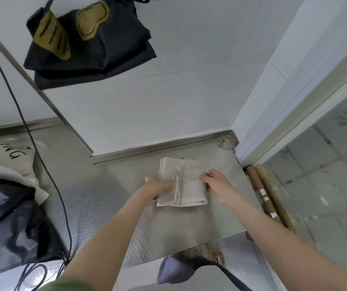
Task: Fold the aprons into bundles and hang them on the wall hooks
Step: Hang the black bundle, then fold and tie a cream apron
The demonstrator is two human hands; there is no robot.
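A beige apron [189,185] folded into a flat square bundle lies on the steel counter [109,198], tied round with its own string. My left hand [157,189] grips the bundle's left edge. My right hand [215,182] pinches the string at the bundle's upper right corner. A black apron bundle [97,45] with olive pockets hangs on the white wall above; its hook is out of view.
At the left lie a black apron [11,223] and a cream cloth with black lettering [6,158]. A black cord [42,156] runs down the wall onto the counter. Cardboard tubes [271,198] stand beside the counter's right edge, next to a glass door [325,175].
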